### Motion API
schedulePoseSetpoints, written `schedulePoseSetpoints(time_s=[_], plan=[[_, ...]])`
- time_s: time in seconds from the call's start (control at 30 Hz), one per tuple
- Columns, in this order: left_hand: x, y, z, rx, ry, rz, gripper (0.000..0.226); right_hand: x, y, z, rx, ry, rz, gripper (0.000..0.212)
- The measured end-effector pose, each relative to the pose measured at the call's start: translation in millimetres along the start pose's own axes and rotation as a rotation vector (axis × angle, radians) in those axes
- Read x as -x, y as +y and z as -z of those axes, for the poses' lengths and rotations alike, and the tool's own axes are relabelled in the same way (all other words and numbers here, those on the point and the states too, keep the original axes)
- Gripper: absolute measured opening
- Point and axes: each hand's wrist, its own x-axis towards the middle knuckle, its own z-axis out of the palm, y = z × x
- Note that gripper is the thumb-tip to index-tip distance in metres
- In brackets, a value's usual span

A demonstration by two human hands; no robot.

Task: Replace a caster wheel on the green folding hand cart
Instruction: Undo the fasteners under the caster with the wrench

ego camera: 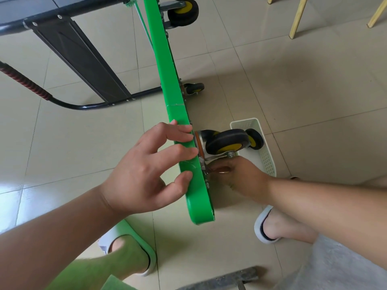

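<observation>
The cart [180,130] stands on edge on the floor. The left hand [144,170] steadies its deck, fingers [178,153] spread apart and resting on it. The caster [224,143] sits against the deck's underside. Just below the caster, the right hand [240,176] works at its mounting plate; whether those fingers pinch a fastener cannot be told. The step appears to be fastening or loosening. A spare wheel [254,139] lies in the basket [268,162] beside the caster.
</observation>
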Motion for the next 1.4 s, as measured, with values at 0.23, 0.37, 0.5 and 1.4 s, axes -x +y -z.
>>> schedulePoseSetpoints(time_s=[0.23, 0.37, 0.5, 1.4], plan=[[0, 0, 0, -0.003, -0.001, 0.000, 0.024, 2, 1, 3, 0.210, -0.035, -0.013, 0.007], [0, 0, 0, -0.006, -0.003, 0.004, 0.024, 18, -9, 2, 0.311, -0.120, -0.151, 0.017], [0, 0, 0, -0.013, -0.006, 0.006, 0.026, 46, -27, -3, 0.040, -0.198, -0.386, 0.018], [-1, 1, 0, -0.002, 0.000, 0.001, 0.024, 38, -25, -5, -0.046, -0.176, -0.344, 0.029]])
